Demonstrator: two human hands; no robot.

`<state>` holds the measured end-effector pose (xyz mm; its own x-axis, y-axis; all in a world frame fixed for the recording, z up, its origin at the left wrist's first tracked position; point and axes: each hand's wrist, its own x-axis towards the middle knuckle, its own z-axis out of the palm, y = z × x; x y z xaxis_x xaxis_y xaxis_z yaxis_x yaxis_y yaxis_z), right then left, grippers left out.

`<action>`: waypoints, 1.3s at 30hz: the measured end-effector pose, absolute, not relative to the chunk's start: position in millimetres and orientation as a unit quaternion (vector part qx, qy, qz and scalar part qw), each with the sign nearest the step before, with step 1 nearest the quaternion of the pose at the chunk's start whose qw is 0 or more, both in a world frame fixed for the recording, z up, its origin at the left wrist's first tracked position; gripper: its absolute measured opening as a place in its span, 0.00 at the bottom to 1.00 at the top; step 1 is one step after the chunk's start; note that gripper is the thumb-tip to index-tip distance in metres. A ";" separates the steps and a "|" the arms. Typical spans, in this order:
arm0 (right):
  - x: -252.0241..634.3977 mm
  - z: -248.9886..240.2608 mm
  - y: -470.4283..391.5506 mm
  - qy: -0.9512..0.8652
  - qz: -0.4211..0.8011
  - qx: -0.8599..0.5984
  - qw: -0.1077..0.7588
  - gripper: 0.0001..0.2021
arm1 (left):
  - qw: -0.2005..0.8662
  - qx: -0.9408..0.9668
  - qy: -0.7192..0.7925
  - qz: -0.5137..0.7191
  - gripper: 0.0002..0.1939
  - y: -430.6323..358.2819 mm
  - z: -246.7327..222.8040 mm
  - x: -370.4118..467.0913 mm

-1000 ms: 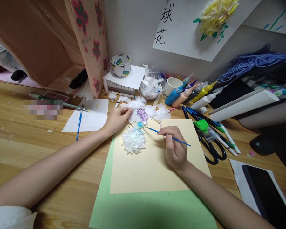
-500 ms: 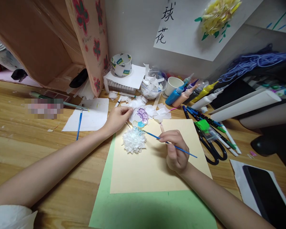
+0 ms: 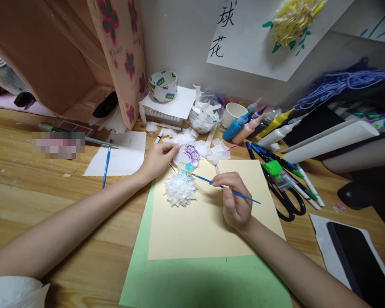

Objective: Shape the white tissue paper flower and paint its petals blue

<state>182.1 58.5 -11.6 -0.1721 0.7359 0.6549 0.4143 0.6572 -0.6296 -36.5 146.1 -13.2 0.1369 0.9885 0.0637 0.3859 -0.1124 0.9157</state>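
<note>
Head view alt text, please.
A right hand holds a blue paintbrush, its tip at the blue-tinged far edge of a white paper flower on a cream sheet. The left hand holds a paint palette just beyond.

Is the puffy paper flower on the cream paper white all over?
No, the paper flower is light blue along its far edge, where the blue paintbrush points.

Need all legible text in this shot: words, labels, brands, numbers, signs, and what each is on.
"球" above "花": handwritten on the white wall sheet.
"Flower": on the pink panel; other lettering there is too faint to read.
"deli": on the tape roll; its smaller print is unreadable.
No numbers legible.
</note>
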 end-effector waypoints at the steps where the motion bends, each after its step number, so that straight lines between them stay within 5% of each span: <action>1: 182.1 -11.5 58.6 -0.744 0.154 -0.384 0.525 0.11 | 0.397 0.641 0.535 0.380 0.21 145.9 -13.0 -36.5; 18: 181.4 -12.5 60.3 -0.703 0.179 -0.392 0.566 0.11 | 0.393 0.643 0.538 0.378 0.21 145.1 -11.0 -36.5; 27: 179.5 -9.2 72.1 -0.455 0.466 -0.445 0.615 0.10 | 0.401 0.627 0.558 0.367 0.20 142.1 -4.0 -35.6; 39: 178.6 -5.4 73.9 -0.406 0.508 -0.461 0.604 0.11 | 0.408 0.611 0.579 0.354 0.18 141.2 -0.5 -33.6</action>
